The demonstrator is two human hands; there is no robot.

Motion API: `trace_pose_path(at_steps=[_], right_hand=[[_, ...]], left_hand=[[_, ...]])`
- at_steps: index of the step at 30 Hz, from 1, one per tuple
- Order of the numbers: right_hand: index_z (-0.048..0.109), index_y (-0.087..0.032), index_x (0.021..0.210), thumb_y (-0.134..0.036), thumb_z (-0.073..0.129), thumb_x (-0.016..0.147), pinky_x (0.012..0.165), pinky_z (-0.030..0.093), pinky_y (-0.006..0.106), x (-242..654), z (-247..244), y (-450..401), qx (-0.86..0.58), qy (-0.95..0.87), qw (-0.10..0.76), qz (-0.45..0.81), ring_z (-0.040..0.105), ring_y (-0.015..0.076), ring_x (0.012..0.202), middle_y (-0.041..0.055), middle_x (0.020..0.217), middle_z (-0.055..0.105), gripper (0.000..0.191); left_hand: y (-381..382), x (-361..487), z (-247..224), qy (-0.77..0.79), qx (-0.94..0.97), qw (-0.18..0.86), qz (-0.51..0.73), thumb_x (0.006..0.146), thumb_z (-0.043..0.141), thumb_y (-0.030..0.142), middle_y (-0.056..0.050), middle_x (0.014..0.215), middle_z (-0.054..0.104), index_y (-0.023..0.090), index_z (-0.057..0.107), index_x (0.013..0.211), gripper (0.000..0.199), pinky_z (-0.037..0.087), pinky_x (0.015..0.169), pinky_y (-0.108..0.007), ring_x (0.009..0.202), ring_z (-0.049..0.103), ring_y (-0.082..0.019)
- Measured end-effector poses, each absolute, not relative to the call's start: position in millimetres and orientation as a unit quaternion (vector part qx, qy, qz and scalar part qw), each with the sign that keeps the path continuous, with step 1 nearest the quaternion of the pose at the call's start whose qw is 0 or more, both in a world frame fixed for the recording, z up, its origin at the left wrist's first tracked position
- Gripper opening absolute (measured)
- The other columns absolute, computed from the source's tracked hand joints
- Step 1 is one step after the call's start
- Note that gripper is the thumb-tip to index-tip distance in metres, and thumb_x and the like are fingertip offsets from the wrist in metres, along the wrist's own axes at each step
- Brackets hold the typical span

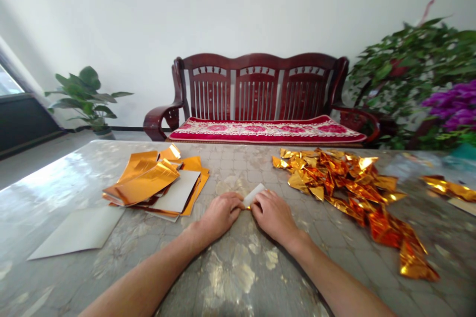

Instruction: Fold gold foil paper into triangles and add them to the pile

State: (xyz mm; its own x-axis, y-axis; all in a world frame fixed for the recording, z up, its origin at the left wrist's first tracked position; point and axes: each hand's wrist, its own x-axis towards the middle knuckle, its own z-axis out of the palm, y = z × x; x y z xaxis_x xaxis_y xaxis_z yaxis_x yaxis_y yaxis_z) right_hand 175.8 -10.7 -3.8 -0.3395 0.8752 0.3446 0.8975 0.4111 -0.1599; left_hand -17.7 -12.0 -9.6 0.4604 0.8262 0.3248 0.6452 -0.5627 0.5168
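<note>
A: What's the setting?

B: A patterned table [238, 267] with a glossy top, facing a dark wooden bench [254, 62] against a pale wall [238, 5].

A: And from the left?

B: A potted plant [87, 96] on the floor past the table, then a loose pale sheet [80, 230] lying flat. Just beside it is an untidy stack of gold-and-pale sheets [148, 178].

A: Next, the left hand [222, 213]?

B: Its thumb and fingers are pinching the left, near end of a small piece of paper [255, 195]. That piece lies between the hands, pale side showing, with a glint of gold at its near edge.

A: How does it run?

B: Its long axis slants away from the person and to the right. The far end pokes out beyond the fingers, closer to the right hand [273, 215].

A: Are those fingers spread?

B: No, bent and closed on the paper's right side; I can't tell exactly where each tip presses.

A: Further right?

B: A loose heap of folded gold pieces [345, 183], well apart from the hand, and purple flowers [455, 104] beyond.
</note>
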Motion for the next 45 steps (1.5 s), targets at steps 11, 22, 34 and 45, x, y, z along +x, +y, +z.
trace_pose_path(at_steps=[11, 22, 34, 45], right_hand=[[0.060, -0.021, 0.078, -0.023, 0.055, 0.090, 0.069, 0.037, 0.031, 174, -4, -10, -0.547, -0.818, 0.173, -0.035, 0.058, 0.0206, 0.085, 0.0045, 0.088, 0.068, 0.014], [0.060, -0.021, 0.080, -0.024, 0.053, 0.090, 0.071, 0.035, 0.031, 175, -3, -9, -0.560, -0.812, 0.161, -0.012, 0.058, 0.0204, 0.088, 0.0039, 0.089, 0.067, 0.013], [0.060, -0.021, 0.097, -0.021, 0.053, 0.090, 0.076, 0.036, 0.029, 180, -2, -9, -0.581, -0.785, 0.203, 0.068, 0.060, 0.0196, 0.093, 0.0037, 0.097, 0.069, 0.010], [0.058, -0.023, 0.098, -0.021, 0.053, 0.088, 0.068, 0.031, 0.027, 189, -2, -3, -0.603, -0.765, 0.208, 0.081, 0.060, 0.0181, 0.086, 0.0011, 0.090, 0.069, 0.011]], left_hand=[[-12, -6, -6, 0.489, 0.824, 0.146, 0.245, 0.089, 0.056, 0.018, -0.003, 0.089, 0.068, 0.019, 0.064, 0.074, 0.018, 0.047, 0.081, -0.024, 0.089, 0.063, -0.016], [-15, 5, 0, 0.575, 0.794, 0.045, 0.190, 0.085, 0.058, 0.026, -0.002, 0.086, 0.065, 0.021, 0.064, 0.075, 0.012, 0.041, 0.076, -0.028, 0.086, 0.060, -0.019], [-12, 7, 3, 0.601, 0.776, 0.067, 0.181, 0.082, 0.059, 0.026, -0.002, 0.082, 0.065, 0.021, 0.065, 0.074, 0.011, 0.041, 0.077, -0.030, 0.085, 0.060, -0.020], [-15, 10, -6, 0.442, 0.868, 0.064, 0.217, 0.094, 0.047, 0.013, -0.003, 0.108, 0.065, 0.024, 0.070, 0.100, 0.026, 0.044, 0.090, -0.031, 0.100, 0.056, -0.018]])
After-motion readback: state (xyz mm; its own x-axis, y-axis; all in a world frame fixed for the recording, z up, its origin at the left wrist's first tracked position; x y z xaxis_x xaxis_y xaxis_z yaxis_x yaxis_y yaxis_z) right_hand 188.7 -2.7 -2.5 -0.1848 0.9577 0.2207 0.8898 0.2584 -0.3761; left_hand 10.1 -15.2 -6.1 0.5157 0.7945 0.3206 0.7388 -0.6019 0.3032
